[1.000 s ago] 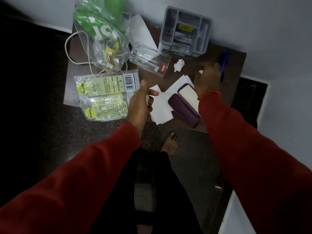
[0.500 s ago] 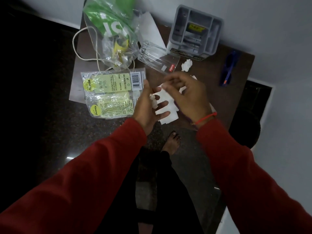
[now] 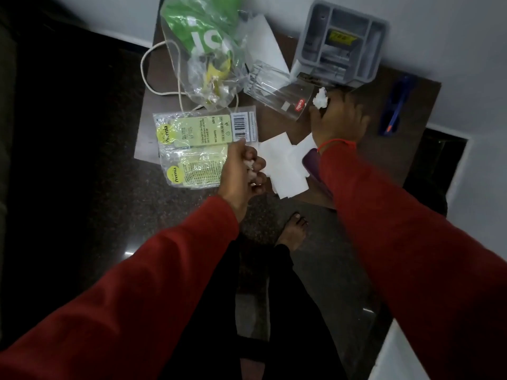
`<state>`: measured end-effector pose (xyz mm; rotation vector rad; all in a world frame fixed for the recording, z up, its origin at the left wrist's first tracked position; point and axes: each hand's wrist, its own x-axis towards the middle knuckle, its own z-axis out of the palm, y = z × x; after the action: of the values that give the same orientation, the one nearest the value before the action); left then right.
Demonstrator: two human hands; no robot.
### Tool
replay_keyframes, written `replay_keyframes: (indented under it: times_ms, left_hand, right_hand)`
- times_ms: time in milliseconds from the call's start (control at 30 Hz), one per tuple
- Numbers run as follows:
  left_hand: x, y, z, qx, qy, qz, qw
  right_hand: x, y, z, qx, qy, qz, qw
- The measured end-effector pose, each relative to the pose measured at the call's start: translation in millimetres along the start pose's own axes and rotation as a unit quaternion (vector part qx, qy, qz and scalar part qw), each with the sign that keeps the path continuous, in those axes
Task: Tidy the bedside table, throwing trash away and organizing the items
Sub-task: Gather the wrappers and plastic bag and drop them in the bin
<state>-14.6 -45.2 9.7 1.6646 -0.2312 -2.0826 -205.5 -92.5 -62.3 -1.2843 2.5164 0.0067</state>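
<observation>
My right hand [image 3: 338,119] reaches over the brown bedside table [image 3: 356,160] and pinches a crumpled white paper ball [image 3: 320,98] near the grey organizer [image 3: 340,42]. Closed over the table's front edge, my left hand [image 3: 241,171] holds small white paper scraps [image 3: 251,167] in its curled fingers. Flat white paper pieces [image 3: 282,163] lie between my hands. A purple case [image 3: 311,163] is partly hidden under my right sleeve.
A clear glass [image 3: 277,91] lies on its side. Yellow-green plastic packets [image 3: 197,149] overhang the left front edge. At the back left sit a green plastic bag [image 3: 208,50] and a white cord [image 3: 162,67]. A blue pen [image 3: 395,108] rests at the right. My bare foot [image 3: 293,231] stands below.
My right hand left my left hand and reached back to the crumpled paper ball by the organizer. My left hand closed over the scraps passed to it.
</observation>
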Motion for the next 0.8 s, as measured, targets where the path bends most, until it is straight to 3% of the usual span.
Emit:
replay_keyframes:
  times_ms: [133,233,300,367,500,567,700,800]
  left_hand:
    - [-2.9,-3.6,-11.2,-0.029,-0.007,0.020,0.999]
    - [-2.9,-0.5,-15.5,0.012,0.024,0.051,0.998]
    - [-1.9,2.0,-19.2,0.014,0.042,0.062,0.997]
    - [-2.5,6.2,-21.7,0.007,0.064,0.053,0.996]
    - [-5.7,15.3,-27.0,-0.013,0.042,0.006,0.999]
    - [-4.0,16.9,-37.2,-0.030,0.076,0.013,0.997]
    - [8.7,22.0,-66.7,-0.067,0.166,0.066,0.982]
    - [7.4,30.6,-79.4,-0.114,0.136,0.052,0.983]
  right_hand:
    - [-1.5,-5.0,-6.8,0.040,0.017,0.013,0.999]
    - [-20.6,-6.2,-15.9,0.162,0.058,0.038,0.984]
    - [-42.7,-11.9,-22.2,0.278,0.081,-0.004,0.957]
    - [-70.1,-25.7,-27.2,0.329,0.052,-0.067,0.940]
    - [-125.7,-66.6,-27.1,0.275,-0.042,-0.234,0.932]
    - [-140.8,-81.8,-21.4,0.202,-0.096,-0.294,0.929]
    - [-136.5,-89.7,-14.9,0.220,-0.133,-0.310,0.915]
    - [-121.1,-93.5,-7.2,0.259,-0.125,-0.285,0.914]
